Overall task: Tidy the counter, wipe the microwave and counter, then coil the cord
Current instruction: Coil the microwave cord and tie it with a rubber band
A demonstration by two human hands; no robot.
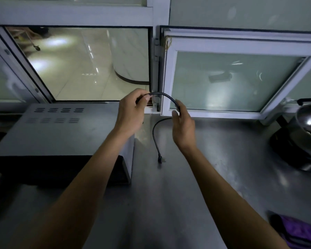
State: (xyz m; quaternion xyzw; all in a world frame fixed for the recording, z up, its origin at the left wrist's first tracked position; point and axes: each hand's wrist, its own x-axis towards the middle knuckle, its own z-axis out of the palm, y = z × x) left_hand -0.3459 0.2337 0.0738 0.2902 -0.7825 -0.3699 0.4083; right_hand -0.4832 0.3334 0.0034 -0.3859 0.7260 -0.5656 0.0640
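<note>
Steel counter (196, 177): microwave (61, 133) at 9 o'clock, pot (307, 119) at 3 o'clock, purple cloth (298, 230) at 5 o'clock.
Cord (162, 95): left hand (131, 112) pinches one end; right hand (183, 126) fingers curl round it; plug (159, 159) lies on the counter.

Black cord (155, 133), grey microwave (61, 130) w/ black front, grey steel counter (196, 177), purple cloth (300, 230).

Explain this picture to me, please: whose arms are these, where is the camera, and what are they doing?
No machine here: a person wears a camera on the head, looking down along both bare arms. The left hand pinches a thin black power cord, and the right hand grips it further along, so it arches between them. The rest hangs down to the grey metal counter, where its black plug lies. To the left stands a grey box-shaped microwave. At far right sits a shiny steel pot, and a purple cloth lies near the corner.
</note>
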